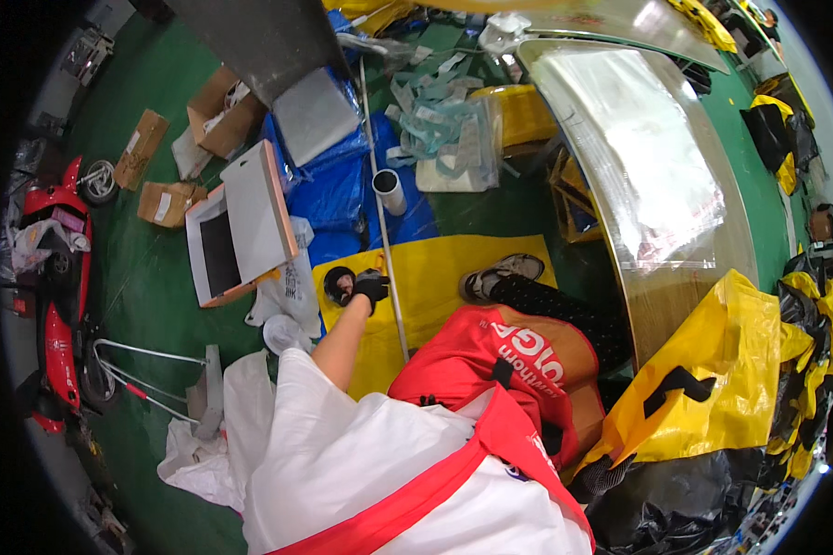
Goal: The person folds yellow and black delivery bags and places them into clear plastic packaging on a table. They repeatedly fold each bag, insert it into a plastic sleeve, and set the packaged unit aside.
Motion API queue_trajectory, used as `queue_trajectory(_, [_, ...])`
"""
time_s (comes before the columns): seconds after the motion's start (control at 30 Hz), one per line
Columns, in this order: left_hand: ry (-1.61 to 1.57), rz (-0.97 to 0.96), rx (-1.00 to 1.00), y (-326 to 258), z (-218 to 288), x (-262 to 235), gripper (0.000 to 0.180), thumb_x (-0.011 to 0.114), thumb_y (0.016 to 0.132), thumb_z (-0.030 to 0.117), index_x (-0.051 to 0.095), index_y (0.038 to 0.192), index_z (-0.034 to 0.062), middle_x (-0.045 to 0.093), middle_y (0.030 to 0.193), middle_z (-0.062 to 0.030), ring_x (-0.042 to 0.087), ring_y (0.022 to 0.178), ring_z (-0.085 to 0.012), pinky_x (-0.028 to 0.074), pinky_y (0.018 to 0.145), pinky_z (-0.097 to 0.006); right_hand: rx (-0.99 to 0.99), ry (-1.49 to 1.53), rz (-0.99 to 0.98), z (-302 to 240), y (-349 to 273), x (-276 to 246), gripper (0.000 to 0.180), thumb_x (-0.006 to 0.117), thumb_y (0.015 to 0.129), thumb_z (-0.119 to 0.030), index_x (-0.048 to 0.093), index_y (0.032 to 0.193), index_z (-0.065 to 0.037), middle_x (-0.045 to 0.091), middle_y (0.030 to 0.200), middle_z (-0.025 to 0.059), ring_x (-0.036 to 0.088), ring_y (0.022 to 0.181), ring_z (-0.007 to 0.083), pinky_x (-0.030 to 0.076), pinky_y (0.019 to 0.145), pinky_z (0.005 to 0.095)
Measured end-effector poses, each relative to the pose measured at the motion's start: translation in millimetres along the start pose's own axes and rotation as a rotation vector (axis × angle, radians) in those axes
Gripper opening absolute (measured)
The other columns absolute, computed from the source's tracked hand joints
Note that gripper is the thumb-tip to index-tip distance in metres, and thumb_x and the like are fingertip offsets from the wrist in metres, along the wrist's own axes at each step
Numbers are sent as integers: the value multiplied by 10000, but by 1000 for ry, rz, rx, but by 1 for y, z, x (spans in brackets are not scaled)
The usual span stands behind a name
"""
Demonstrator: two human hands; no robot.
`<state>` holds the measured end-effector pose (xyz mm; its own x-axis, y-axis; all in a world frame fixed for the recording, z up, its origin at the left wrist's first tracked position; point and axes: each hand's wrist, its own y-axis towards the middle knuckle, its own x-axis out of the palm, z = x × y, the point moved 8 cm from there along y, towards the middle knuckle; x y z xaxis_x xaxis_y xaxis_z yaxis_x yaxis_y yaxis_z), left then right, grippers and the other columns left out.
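My left hand [372, 288], in a dark glove, reaches forward over a yellow sheet [435, 268] on the floor. Its fingers are closed around the near side of a round black object [339, 285] with a shiny, pale patch in its middle; its exact kind is unclear. A long thin white pole [385, 213] runs just right of that hand, across the yellow sheet and a blue one [329, 199]. My right hand cannot be made out; a dark speckled shape [602, 476] shows beside a large yellow bag [713, 370] at lower right.
An open white-and-orange box [259, 217] and a white roll [389, 191] stand ahead. A table [625, 305] holding clear plastic sheets [634, 148] stands at right. Cartons [167, 203] and a red scooter [60, 305] are at left. My shoe [504, 276] rests on the yellow sheet.
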<state>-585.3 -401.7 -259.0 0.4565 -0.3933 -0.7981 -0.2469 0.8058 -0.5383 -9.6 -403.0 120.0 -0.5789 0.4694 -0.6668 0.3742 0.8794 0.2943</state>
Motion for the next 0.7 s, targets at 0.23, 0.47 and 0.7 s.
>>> queue_trajectory(0.23, [-437, 70, -655, 17, -61, -29, 553, 479, 849, 463, 489, 1263, 98, 551, 1250, -119, 505, 1159, -292, 416, 935, -396, -109, 44, -77, -14, -2, 8, 366, 531, 885, -196, 525, 1141, 66, 595, 1054, 205, 580, 951, 296, 453, 837, 371])
queue_trajectory(0.47, [-1246, -341, 621, 12, 357, -252, 593, 395, 941, 487, 356, 1362, 71, 527, 1231, -134, 533, 1115, -228, 457, 908, -361, -365, -263, -719, -70, -3, 59, 578, 643, 786, -423, 506, 1260, -123, 512, 1255, 189, 533, 1065, 378, 434, 913, 410])
queue_trajectory(0.7, [105, -148, 1270, -60, 511, -290, 494, 595, 846, 343, 476, 1206, 26, 547, 1153, -184, 576, 903, -331, 457, 807, -393, 556, -1065, 411, 35, 43, -214, 903, 645, 742, -440, 239, 1403, 23, 256, 1422, 271, 203, 1342, 394, 196, 1090, 441])
